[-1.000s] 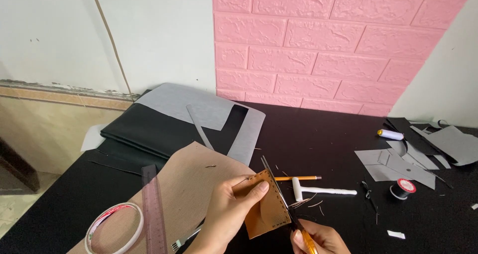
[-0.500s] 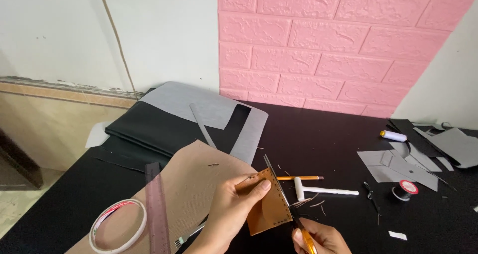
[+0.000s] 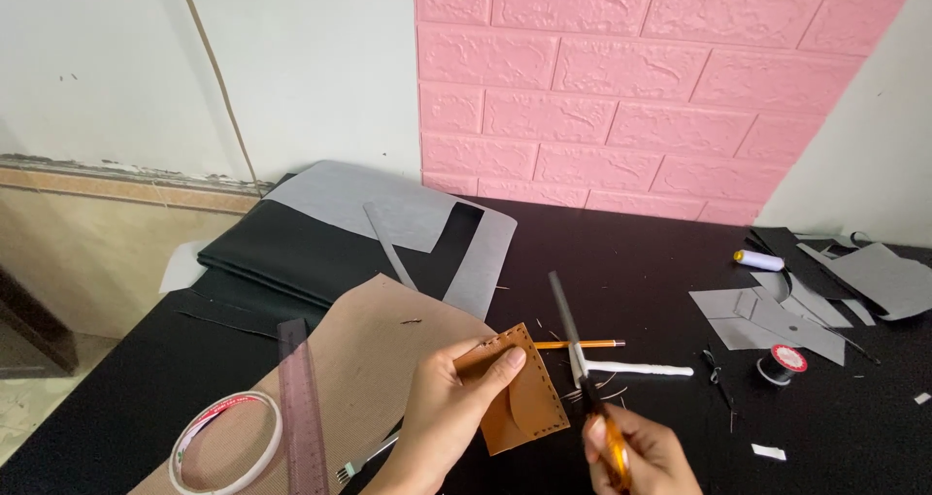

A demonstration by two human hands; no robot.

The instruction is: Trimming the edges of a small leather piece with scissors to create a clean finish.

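Observation:
My left hand (image 3: 442, 419) pinches a small brown leather piece (image 3: 519, 388) with stitch holes along its edges, holding it up over the black table (image 3: 631, 262). My right hand (image 3: 636, 451) grips an orange-handled tool (image 3: 592, 388) whose dark thin blade points up and away, just right of the leather piece. The blade stands close to the piece's right edge; I cannot tell if it touches.
A large tan sheet (image 3: 369, 359), a tinted ruler (image 3: 301, 408) and a tape roll (image 3: 225, 442) lie at the left. Pencil (image 3: 582, 344), white-handled tool (image 3: 636, 368), thread spool (image 3: 782, 364), grey cut pieces (image 3: 767, 315) and a marker (image 3: 759, 259) lie to the right. Black and grey sheets (image 3: 330, 243) are stacked behind.
My right hand has lifted further into view with the tool, its blade now upright beside the leather piece. My left hand holds the piece much as before.

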